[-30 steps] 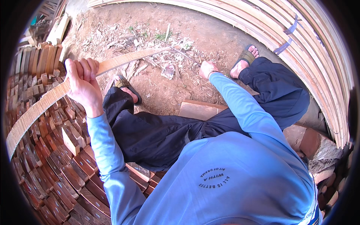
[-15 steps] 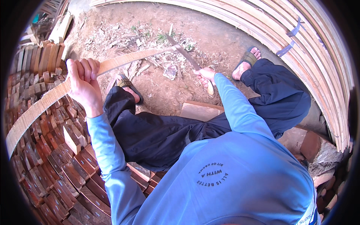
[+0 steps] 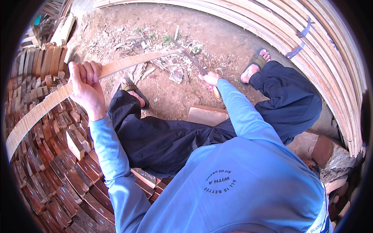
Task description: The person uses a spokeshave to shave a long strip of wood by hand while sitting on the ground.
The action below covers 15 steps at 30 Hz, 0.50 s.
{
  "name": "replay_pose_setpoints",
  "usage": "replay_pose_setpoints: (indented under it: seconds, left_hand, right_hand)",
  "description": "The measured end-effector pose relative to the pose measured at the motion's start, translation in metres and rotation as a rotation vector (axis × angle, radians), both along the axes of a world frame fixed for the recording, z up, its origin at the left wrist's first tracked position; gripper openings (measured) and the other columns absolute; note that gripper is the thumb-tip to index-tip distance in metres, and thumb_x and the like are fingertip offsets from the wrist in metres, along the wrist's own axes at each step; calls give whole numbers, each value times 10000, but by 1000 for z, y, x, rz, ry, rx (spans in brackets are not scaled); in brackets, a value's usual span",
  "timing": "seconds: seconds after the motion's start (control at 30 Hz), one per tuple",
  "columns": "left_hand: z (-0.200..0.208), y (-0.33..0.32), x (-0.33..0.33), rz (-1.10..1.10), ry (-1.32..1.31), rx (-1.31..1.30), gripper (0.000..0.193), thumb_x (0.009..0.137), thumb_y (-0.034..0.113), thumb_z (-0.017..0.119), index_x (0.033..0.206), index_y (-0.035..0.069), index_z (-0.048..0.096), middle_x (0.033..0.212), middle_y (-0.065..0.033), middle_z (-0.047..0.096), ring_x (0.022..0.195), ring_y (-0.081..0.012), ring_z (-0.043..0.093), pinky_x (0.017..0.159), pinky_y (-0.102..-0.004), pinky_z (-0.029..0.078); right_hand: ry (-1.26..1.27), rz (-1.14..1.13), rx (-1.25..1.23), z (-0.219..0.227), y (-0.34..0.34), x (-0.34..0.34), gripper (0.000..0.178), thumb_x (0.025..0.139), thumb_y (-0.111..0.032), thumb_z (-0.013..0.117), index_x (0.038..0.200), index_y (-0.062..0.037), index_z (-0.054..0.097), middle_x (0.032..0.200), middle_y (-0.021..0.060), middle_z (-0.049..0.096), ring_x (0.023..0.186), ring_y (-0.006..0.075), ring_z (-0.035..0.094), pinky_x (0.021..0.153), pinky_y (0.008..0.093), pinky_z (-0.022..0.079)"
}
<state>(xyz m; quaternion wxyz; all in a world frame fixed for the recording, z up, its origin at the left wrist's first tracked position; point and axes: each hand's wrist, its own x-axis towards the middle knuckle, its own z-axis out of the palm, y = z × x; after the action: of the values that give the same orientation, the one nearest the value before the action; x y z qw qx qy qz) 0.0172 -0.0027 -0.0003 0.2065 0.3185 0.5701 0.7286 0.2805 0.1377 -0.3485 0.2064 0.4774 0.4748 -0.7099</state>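
Observation:
My left hand [image 3: 86, 75] is closed around a long, pale wooden strip [image 3: 42, 106]. From the left rim the strip runs through my fist and on to the far middle, looking bent in this lens. My right hand [image 3: 211, 79] grips a machete [image 3: 190, 57] with a long, dark, narrow blade; the light butt of its handle shows below my fingers. The blade lies across or just beside the strip's far end. Whether it touches the wood there I cannot tell.
Stacks of short cut wood blocks [image 3: 70, 174] rise at my left. Long timber boards [image 3: 248, 19] lie piled along the far right, with dark ties. Shavings [image 3: 136, 42] litter the dirt ahead. A flat block [image 3: 208, 115] sits between my sandalled feet.
My right hand has shifted slightly left and nearer, and the machete blade has moved with it along the strip's far end. My left hand and the strip are almost still.

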Motion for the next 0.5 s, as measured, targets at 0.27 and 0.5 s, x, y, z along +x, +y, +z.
replay_pose_setpoints:
  seconds: [0.27,0.5]
  left_hand:
    - [3,5,8,14,21,-8,445,1035,230,386,624,126,248,567,8,205,545,-123,225,595,-309,286]
    - [0,3,11,27,38,-7,443,1034,229,392,627,125,250,560,11,209,533,-116,217,582,-305,284]
  right_hand:
    - [-276,351,849,10,-12,-6,313,821,-260,661,1038,-38,700,1048,234,668,1011,359,653,889,436,519]
    - [-266,565,921,51,23,1,296,915,-163,474,1091,-48,682,1074,185,679,1022,334,661,885,436,530]
